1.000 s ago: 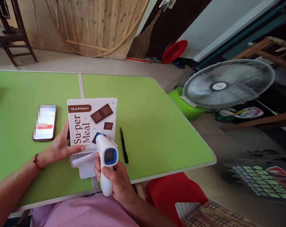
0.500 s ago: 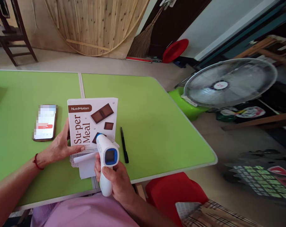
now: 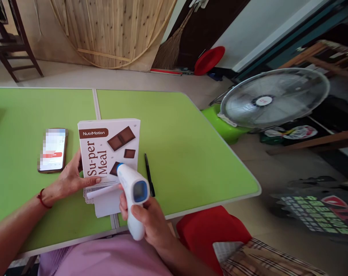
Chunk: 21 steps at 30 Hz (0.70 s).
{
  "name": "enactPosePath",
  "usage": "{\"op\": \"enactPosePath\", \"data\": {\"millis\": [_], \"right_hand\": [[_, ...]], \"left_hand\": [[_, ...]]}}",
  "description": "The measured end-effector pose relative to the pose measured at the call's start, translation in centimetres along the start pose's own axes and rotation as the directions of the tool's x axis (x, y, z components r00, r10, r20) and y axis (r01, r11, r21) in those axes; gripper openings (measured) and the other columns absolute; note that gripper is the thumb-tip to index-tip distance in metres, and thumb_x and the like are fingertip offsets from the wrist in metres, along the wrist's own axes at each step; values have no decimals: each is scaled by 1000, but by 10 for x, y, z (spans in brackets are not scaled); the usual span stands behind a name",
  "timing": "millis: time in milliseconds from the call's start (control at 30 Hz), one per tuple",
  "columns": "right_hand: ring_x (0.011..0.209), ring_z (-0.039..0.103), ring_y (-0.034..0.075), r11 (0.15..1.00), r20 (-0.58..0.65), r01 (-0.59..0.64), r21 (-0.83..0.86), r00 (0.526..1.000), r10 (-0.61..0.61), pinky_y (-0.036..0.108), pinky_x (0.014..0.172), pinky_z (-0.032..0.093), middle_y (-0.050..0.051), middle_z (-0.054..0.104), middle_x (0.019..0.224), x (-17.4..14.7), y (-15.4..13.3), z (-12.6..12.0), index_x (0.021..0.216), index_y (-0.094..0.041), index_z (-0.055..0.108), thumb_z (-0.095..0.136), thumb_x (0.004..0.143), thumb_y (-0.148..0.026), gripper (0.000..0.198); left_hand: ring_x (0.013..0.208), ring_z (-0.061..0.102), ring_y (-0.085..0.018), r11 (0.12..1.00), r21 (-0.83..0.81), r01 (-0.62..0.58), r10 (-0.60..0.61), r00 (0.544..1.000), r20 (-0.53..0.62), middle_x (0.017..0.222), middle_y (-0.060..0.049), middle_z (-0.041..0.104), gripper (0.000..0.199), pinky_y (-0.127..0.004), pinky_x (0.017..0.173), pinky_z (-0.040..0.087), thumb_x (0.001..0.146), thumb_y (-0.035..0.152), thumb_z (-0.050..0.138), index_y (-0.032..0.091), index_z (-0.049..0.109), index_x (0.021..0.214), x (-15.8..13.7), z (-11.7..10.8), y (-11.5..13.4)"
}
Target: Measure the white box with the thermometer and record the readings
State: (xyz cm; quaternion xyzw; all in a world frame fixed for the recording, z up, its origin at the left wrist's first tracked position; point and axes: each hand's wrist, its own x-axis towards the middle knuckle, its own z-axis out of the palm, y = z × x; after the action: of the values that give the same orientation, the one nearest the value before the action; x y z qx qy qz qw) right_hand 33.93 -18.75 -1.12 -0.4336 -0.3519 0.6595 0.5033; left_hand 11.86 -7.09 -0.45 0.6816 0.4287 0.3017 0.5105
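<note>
My left hand (image 3: 69, 176) grips a white box (image 3: 120, 153) by its left side, thumb across the lower front. The box reads "NutriMotion Su-per Meal" and shows brown chocolate pieces. In my right hand (image 3: 149, 216) is a white infrared thermometer (image 3: 132, 188) with a blue-rimmed screen, held by its handle. Its blue nose points toward the lower front of the box. White paper (image 3: 107, 203) lies on the table below the box, partly hidden by the thermometer. A black pen (image 3: 149, 174) rests just right of the box.
A phone (image 3: 51, 149) with a lit screen lies left of the box on the green table (image 3: 202, 153). Beyond the table's right edge stand a large fan (image 3: 263, 101) and a green stool (image 3: 227, 128). A red stool (image 3: 211, 234) is near the front edge.
The thermometer in my right hand has shifted slightly right against the box, baring more of the paper. My left hand keeps its hold on the box. The whole view has moved a little.
</note>
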Motion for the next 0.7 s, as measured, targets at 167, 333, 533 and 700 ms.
{"op": "enactPosePath", "data": {"millis": [167,333,533,700], "right_hand": [[64,56,17,875,-296,419,-241,827,-478,31,58,47,1,61,76,16,-41,-46,119,-25,60,68,80,-55,50],[82,64,24,579,-204,199,-791,806,-556,36,70,53,6,67,93,53,-69,-95,115,-21,65,65,83,-50,43],[109,61,29,-124,333,311,-942,910,-248,43,95,46,14,67,118,83,-65,-99,133,-18,57,55,88,-22,45],[104,60,28,-304,382,335,-892,918,-110,41,97,39,13,69,112,97,-65,-90,137,-17,55,52,91,-17,46]], "left_hand": [[104,67,-37,964,244,-104,116,993,-37,118,-16,63,78,-55,81,61,66,50,85,19,45,125,-5,1,-1],[97,68,-31,766,388,-512,515,851,107,115,-14,61,68,-45,77,61,73,38,73,19,39,130,-10,6,-10],[103,66,-29,630,286,-722,643,691,329,115,-17,61,52,-42,83,60,84,32,62,17,38,128,-14,11,-10],[105,66,-31,653,258,-712,659,702,269,115,-17,62,53,-44,85,60,87,43,61,17,41,129,-13,11,-14]]}}
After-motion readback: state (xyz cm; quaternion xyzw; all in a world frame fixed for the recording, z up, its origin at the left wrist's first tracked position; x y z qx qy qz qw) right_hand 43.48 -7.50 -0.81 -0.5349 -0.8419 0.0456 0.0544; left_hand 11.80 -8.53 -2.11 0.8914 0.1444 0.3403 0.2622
